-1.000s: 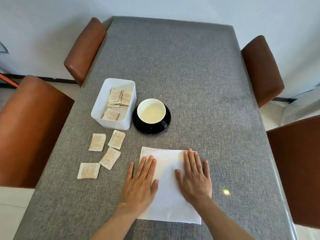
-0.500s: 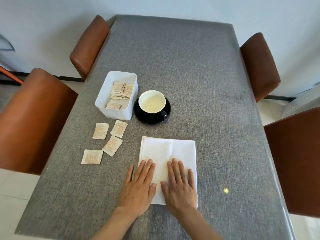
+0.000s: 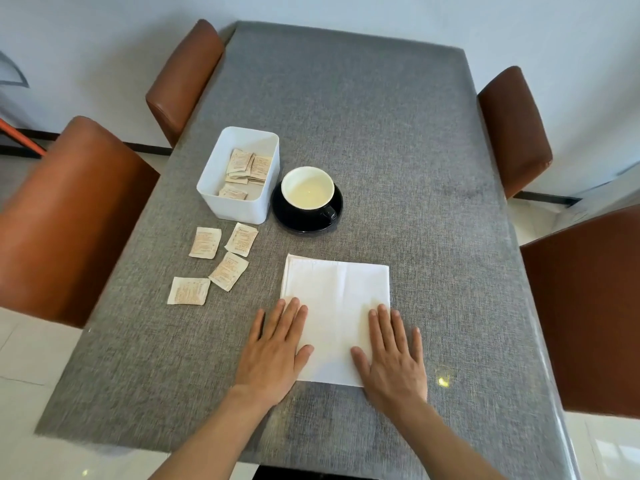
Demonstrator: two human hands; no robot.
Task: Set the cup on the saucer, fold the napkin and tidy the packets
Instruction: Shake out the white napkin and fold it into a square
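Observation:
A white napkin (image 3: 337, 306), folded into a near square, lies flat on the grey table. My left hand (image 3: 275, 355) rests flat on its lower left edge, and my right hand (image 3: 393, 358) rests flat on its lower right edge; both hold nothing, fingers spread. Beyond it a black cup (image 3: 308, 192) with a pale inside stands on a black saucer (image 3: 332, 220). Several tan packets (image 3: 237, 239) lie loose on the table to the left. More packets lie inside a white box (image 3: 239, 206).
The table (image 3: 398, 150) has a grey cloth cover. Brown chairs stand on both sides: two on the left (image 3: 69, 216), two on the right (image 3: 512, 129). A small bright light spot (image 3: 442, 381) lies beside my right hand.
My hands have slid apart from the napkin's middle toward its lower corners. The napkin now looks shorter and squarer than a second ago.

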